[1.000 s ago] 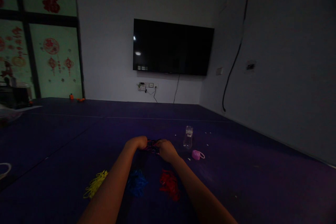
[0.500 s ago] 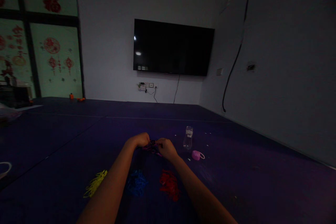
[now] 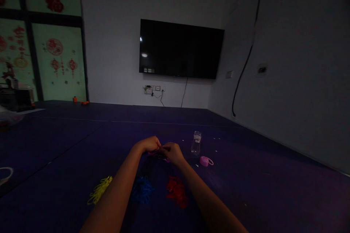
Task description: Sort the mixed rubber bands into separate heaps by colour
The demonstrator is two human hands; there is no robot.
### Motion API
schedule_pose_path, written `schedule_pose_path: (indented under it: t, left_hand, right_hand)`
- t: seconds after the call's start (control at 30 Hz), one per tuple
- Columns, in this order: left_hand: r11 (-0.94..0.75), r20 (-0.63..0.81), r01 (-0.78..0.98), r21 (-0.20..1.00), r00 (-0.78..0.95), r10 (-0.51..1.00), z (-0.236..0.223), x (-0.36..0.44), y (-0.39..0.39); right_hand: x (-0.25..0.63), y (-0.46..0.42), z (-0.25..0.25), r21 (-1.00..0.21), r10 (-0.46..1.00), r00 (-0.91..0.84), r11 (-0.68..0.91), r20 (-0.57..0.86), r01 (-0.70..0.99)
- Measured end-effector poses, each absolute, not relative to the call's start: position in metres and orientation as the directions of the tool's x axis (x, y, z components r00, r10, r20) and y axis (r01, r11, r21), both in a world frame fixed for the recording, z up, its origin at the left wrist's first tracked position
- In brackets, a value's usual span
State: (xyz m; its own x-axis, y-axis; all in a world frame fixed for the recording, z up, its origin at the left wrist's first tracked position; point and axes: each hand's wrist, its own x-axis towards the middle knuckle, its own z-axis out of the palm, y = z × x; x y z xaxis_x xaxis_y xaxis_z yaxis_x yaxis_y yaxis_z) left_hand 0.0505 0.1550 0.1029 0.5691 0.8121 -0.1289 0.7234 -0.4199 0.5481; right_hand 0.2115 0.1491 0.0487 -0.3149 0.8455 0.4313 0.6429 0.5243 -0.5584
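Observation:
My left hand (image 3: 151, 143) and my right hand (image 3: 172, 153) meet at the fingertips over the dark floor covering. Both are closed in a pinch. Just beneath them lies a small tangle of pink and dark thin loops (image 3: 160, 156), partly covered by my fingers. What exactly sits between the fingertips is too dark to make out, but the tangle reaches up to them. Nearer me are a yellow heap of string-like loops (image 3: 100, 191), partly behind my left forearm, a blue heap (image 3: 142, 190) between my arms, and a red heap (image 3: 176, 191) beside my right forearm.
A clear bottle (image 3: 196, 143) stands uncapped right of my hands, a pink lid with a loop (image 3: 205, 161) in front of it. Small white scraps (image 3: 216, 151) lie nearby. A television (image 3: 181, 49) hangs on the far wall. A white ring-shaped handle (image 3: 7, 174) shows at the left edge.
My hands have drawn together until their fingertips meet, with the left moving right. The tangle, earlier spread between them, is now lower and more covered. The coloured heaps have not moved.

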Motion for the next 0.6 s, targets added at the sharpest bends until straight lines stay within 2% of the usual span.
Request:
schedule_pose_path:
  t: [0.27, 0.6]
  left_hand:
    - [-0.404, -0.104, 0.694, 0.596, 0.565, 0.818, 0.1, 0.051, 0.16]
    - [-0.345, -0.051, 0.751, 0.562, 0.448, 0.893, 0.092, 0.043, 0.172]
  right_hand:
    - [0.214, 0.153, 0.043, -0.558, 0.86, -0.229, 0.477, 0.456, 0.679]
    - [0.218, 0.15, 0.038, -0.575, 0.881, -0.175, 0.425, 0.44, 0.699]
